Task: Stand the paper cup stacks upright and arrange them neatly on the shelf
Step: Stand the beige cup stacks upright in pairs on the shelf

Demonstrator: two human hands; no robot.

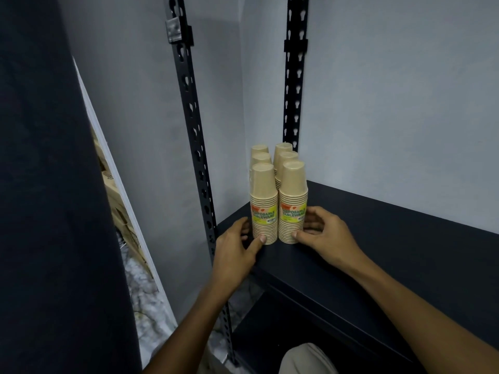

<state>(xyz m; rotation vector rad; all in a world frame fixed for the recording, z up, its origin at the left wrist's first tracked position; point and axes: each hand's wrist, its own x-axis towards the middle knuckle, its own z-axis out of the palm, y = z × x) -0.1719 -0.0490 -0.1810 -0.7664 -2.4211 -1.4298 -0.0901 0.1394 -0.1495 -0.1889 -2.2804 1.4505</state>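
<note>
There is only one view, from a camera worn on the head. It looks forward and down at the left corner of a dark shelf (378, 238), from close, at arm's reach. Both forearms enter from the lower edge of the frame, and the wide lens bends the black uprights (194, 147)

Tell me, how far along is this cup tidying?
Nearly finished: six tan paper cup stacks stand upright in two rows at the black metal shelf corner. The left hand and right hand flank the front pair, seemingly squaring them. Only that final nudge looks left.
</note>
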